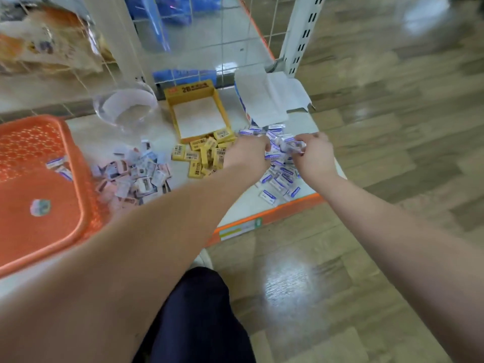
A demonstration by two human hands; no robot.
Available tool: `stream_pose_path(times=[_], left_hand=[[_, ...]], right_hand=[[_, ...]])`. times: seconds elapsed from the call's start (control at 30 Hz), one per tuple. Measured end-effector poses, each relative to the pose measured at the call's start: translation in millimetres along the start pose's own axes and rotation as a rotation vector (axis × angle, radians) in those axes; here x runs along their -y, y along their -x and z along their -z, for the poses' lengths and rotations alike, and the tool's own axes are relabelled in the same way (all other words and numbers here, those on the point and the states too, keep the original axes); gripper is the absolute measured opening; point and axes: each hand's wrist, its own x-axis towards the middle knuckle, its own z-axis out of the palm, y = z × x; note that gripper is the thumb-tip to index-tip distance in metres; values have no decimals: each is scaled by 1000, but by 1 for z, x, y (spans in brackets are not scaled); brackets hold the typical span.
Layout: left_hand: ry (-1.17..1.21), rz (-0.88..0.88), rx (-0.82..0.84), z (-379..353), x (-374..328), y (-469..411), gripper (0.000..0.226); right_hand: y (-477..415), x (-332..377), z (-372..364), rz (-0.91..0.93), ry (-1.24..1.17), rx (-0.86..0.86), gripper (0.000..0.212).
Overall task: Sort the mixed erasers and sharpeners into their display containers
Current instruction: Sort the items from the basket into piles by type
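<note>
Three heaps lie on the low white shelf [235,203]. Blue-and-white erasers [279,179] sit at the right, yellow erasers [204,153] in the middle, and small packed sharpeners [136,174] at the left. My left hand [246,153] and my right hand [313,155] both reach into the far end of the blue-and-white heap, fingers curled round several of those erasers. Behind the heaps stand a yellow display box [196,93], a white-and-blue display box [259,103] with its flaps open, and a clear round jar [125,106] lying tilted.
An orange plastic basket [39,179] at the left holds a couple of stray erasers. Wire mesh panels and a white upright post close the back of the shelf. The shelf's orange front edge [262,216] borders a wood-look floor. My dark-trousered knee is below.
</note>
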Motion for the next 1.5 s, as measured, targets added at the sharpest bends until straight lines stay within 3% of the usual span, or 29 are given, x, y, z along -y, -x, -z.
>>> stream_pose_path(times=[0.17, 0.3, 0.63, 0.97, 1.23, 1.37, 1.43, 1.5], left_hand=[[-28, -22, -26, 12, 10, 4, 38], [-66, 34, -88, 61, 56, 20, 40], [-153, 277, -170, 175, 198, 120, 38], [-37, 435, -207, 162, 284, 182, 39], [57, 497, -181, 126, 334, 190, 35], [127, 527, -213, 109, 355, 175, 33], [147, 542, -248, 103, 363, 163, 32], [169, 557, -284, 98, 369, 151, 34]], right_hand=[[7, 12, 5, 23, -74, -70, 44], [11, 35, 7, 54, -72, -74, 39], [45, 161, -12, 410, -46, 158, 29], [84, 291, -78, 695, -40, 305, 28], [101, 348, -143, 881, 152, 408, 31], [93, 358, -173, 849, 310, 391, 25], [88, 365, -185, 745, 339, 322, 15], [86, 373, -196, 649, 347, 318, 19]])
